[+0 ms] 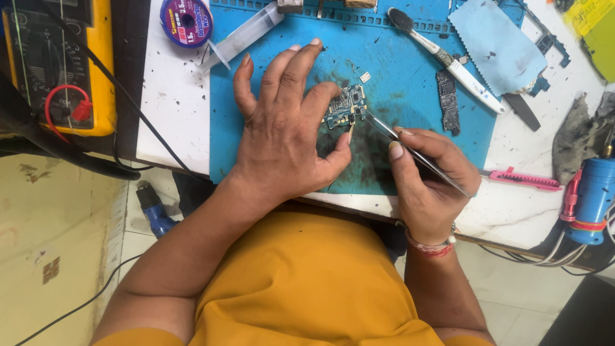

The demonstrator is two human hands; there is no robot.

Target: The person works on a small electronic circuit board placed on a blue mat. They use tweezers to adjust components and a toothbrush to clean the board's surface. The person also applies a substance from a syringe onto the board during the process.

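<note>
A small blue circuit board (346, 104) lies on a blue work mat (397, 57). My left hand (285, 122) rests flat on the mat with its fingers spread, the fingertips pressing on the board's left edge. My right hand (426, 176) grips metal tweezers (391, 136), whose tips touch the board's lower right corner. A tiny pale square part (365, 77) lies on the mat just above the board.
A yellow multimeter (61, 61) stands at the left, with a purple solder-wick spool (186, 20) and a syringe (243, 35) beside it. A toothbrush (448, 61), a dark board strip (448, 101), a blue cloth (496, 41), a pink cutter (525, 179) and a blue tool (592, 198) lie to the right.
</note>
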